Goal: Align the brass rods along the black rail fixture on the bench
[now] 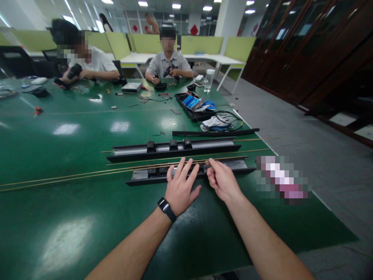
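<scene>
My left hand (181, 188) lies with its fingers spread over the nearer black channel (151, 181), its fingertips at two thin brass-coloured rods (87, 174). These rods run far out to the left across the green table. My right hand (223, 181) pinches the rods between thumb and forefinger above the right half of that channel. Small black blocks sit inside it, partly covered by my left hand. Behind it, parallel, rests a second black channel (175, 150) with 3 black blocks, and other thin rods lie alongside.
A black strip (215, 132) lies beyond the channels. Farther back are a glove (217, 122) with black cables and a black tray (192, 114) holding blue items. A blurred pink object (282, 179) is at right. Two people with power drills sit across the table (72, 144).
</scene>
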{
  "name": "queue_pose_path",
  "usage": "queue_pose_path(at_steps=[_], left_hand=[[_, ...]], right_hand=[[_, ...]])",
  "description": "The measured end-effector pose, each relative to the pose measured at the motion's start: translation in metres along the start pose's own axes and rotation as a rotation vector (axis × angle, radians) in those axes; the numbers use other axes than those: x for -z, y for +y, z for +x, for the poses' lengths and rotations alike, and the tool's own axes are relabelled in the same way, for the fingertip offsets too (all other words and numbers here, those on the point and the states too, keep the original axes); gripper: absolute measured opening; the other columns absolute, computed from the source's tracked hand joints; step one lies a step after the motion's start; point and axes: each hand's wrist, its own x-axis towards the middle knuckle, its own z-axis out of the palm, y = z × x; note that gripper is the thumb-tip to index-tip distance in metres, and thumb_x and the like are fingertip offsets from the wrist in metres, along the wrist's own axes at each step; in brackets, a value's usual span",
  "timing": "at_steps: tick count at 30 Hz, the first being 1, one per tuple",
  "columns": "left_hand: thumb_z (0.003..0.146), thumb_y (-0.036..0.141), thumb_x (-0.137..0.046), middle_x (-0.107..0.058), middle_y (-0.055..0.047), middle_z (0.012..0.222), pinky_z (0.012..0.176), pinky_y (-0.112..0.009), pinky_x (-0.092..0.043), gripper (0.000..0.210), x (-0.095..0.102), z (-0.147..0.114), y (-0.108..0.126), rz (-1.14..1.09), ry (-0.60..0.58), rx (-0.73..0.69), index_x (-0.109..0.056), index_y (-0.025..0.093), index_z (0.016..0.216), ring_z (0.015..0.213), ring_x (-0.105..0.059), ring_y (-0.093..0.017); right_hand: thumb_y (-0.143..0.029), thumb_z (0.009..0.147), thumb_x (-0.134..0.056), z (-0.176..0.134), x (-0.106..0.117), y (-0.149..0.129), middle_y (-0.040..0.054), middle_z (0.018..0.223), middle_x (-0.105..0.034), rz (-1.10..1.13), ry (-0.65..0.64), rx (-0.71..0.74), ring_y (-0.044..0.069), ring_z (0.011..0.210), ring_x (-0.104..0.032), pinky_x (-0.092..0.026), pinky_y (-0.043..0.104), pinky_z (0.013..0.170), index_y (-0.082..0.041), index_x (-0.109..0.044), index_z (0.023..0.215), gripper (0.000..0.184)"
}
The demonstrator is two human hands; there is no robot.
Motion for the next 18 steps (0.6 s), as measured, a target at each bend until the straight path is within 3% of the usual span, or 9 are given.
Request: queue_pose_path(at_steps=[18], left_hand=[[0.092, 0.049, -0.059, -0.04, -0.009, 0.16, 0.121, -0.053, -0.015, 0.063, 0.0019, 0.0005, 0.0, -0.012, 0.001, -0.003, -0.046, 0.028, 0.15, 0.151, -0.03, -0.032]], right_hand=[[-0.049, 0.075, -0.081, 0.0009, 0.0018, 0.0019, -0.0046, 0.053, -0.057, -0.011, -0.022, 0.01, 0.005, 0.03, -0.037, -0.018, 0.014, 0.026, -0.017, -0.063, 0.087, 0.038]])
